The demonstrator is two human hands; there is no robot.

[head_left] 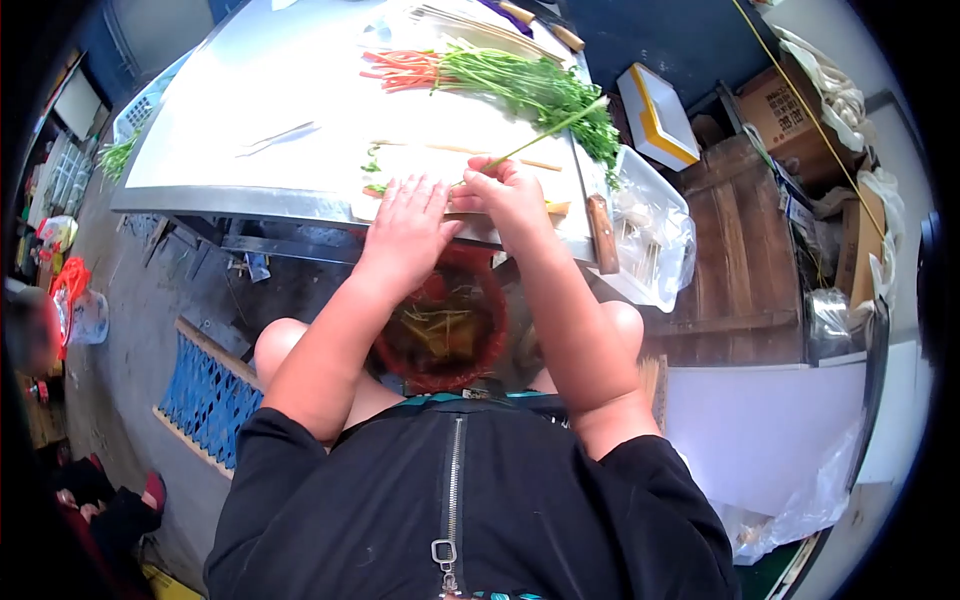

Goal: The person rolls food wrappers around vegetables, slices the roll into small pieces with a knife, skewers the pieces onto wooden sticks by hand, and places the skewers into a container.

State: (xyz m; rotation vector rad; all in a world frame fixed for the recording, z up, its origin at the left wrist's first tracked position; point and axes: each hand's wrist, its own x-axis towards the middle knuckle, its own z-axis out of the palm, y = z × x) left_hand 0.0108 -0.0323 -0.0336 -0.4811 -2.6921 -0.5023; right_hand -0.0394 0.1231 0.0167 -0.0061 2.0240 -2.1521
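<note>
My left hand (408, 225) lies flat with its fingers stretched out at the near edge of the white table (250, 150), over some small green and orange pieces. Beside it, my right hand (500, 195) pinches a long green stem (560, 124) that slants up to the right. A thin wooden stick (530, 162) lies just beyond both hands. Farther back rests a bunch of green stems and leaves (520, 85) next to orange strips (402, 70). What lies under my left palm is hidden.
A wooden-handled knife (602, 235) lies at the table's right edge, beside a clear plastic tub (650, 230). Below the table edge, between my knees, stands a red basin (440, 330). A blue-webbed folding stool (207, 395) is at left; another person's foot (154, 492) shows lower left.
</note>
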